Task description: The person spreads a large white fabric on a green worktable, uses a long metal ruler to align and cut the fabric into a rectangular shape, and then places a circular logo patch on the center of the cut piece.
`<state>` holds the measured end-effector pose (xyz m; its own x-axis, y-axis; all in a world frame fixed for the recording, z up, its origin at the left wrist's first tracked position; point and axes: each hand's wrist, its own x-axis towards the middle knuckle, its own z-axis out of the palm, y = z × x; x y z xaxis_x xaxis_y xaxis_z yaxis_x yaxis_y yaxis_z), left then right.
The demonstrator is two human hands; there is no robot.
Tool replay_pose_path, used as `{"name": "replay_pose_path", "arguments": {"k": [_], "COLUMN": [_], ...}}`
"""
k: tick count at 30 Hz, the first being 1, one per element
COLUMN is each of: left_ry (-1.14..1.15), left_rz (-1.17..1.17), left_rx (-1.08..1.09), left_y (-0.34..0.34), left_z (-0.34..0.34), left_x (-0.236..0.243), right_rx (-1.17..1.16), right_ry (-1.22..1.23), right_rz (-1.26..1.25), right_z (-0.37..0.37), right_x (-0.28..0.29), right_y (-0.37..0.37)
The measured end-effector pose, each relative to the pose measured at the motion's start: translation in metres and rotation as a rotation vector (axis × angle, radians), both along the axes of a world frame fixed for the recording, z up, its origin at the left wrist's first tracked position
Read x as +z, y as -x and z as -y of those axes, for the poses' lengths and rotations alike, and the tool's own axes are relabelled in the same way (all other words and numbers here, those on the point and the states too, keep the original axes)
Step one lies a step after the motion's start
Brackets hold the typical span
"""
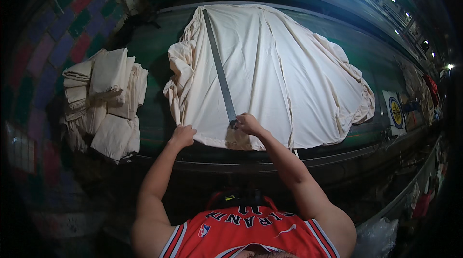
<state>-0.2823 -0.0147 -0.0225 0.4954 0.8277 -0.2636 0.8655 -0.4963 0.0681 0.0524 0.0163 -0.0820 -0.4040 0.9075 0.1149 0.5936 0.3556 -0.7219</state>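
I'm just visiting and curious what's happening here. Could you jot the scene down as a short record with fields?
Surface: dark green table
Main item: cream cloth spread flat, bunched along its left edge
Tool: long metal ruler lying on the cloth, running away from the person
Left hand: pressing the cloth's near edge
Right hand: at the ruler's near end
Nearby: stack of folded cream cloth to the left

folded stack [108,101] blocks left; green table [354,53] right of cloth [270,74] free.
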Motion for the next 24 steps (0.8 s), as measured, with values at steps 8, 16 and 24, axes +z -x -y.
{"name": "replay_pose_path", "arguments": {"k": [8, 16, 24], "left_ry": [-0.05, -0.255, -0.143], "left_rz": [-0.056, 0.011, -0.206], "left_rx": [0.009, 0.089, 0.405], "left_y": [-0.002, 0.013, -0.007], "left_z": [0.025, 0.041, 0.038], "left_x": [-0.008, -0.038, -0.047], "right_rx": [0.151, 0.112, 0.241], "right_ry": [0.028, -0.028, 0.032], "right_rz": [0.343, 0.404, 0.406], "right_z": [0.125, 0.153, 0.158], "right_x": [0.047, 0.025, 0.028], "right_y": [-0.129, -0.16, -0.159]}}
